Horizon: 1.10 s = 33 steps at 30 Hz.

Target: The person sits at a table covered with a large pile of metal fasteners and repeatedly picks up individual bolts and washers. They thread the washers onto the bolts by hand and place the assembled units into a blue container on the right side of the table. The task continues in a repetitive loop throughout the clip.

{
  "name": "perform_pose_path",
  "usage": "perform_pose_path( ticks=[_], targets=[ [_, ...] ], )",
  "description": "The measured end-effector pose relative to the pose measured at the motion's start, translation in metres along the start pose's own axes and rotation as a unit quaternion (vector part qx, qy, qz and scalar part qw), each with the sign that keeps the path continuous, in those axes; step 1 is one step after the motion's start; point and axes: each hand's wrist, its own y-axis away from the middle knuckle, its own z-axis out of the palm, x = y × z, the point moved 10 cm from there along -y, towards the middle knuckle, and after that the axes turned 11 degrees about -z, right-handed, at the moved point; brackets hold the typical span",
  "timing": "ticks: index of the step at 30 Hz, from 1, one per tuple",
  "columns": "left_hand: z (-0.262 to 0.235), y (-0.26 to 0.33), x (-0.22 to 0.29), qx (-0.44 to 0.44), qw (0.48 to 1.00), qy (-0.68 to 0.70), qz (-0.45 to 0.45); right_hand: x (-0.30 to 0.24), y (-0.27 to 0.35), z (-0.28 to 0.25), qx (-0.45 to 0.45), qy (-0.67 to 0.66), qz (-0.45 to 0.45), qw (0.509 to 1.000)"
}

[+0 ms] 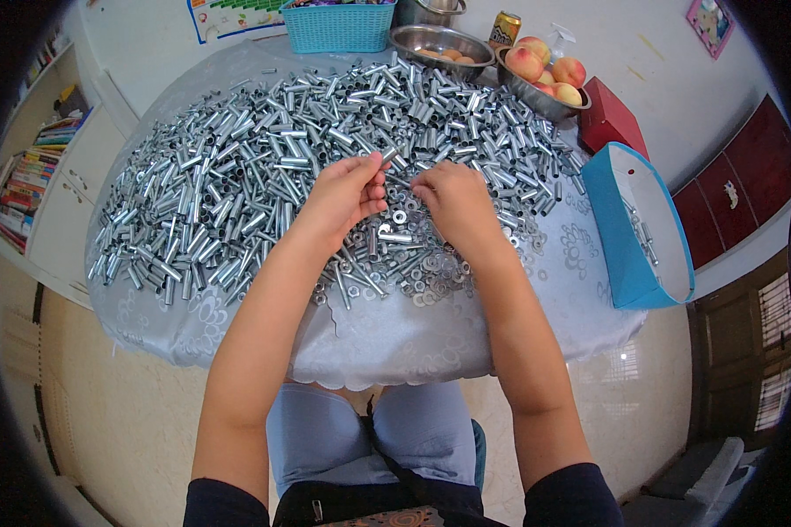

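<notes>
My left hand [347, 198] is over the middle of a wide heap of metal sleeves [211, 176], pinching one short silvery metal sleeve [389, 156] between thumb and fingers. Just to its right, my right hand [457, 202] hangs with its fingertips pressed together. What lies between those fingertips is too small to make out. Below and between the hands are flat washers [435, 268], with long thin bolts [369, 277] mixed in near the heap's front.
A blue fabric box [620, 263] holding a few bolts stands at the table's right edge. Behind the heap are a bowl of peaches [536, 95], a steel bowl with eggs [404, 35], a drink can [504, 29], a turquoise basket [338, 31] and a red box [611, 119].
</notes>
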Motion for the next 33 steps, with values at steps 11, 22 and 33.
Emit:
perform_pose_path(
  ticks=[11, 22, 33],
  targets=[
    [0.014, 0.001, -0.008, -0.035, 0.998, -0.046, -0.031, 0.032, 0.004, -0.003, 0.172, -0.419, 0.170, 0.875],
    [0.002, -0.006, -0.008, -0.016, 0.999, -0.046, -0.013, 0.020, 0.001, -0.014, 0.164, -0.345, 0.133, 0.914],
    [0.005, 0.000, -0.006, 0.003, 0.997, -0.074, -0.014, 0.019, 0.001, -0.027, 0.114, -0.292, 0.127, 0.941]
  ],
)
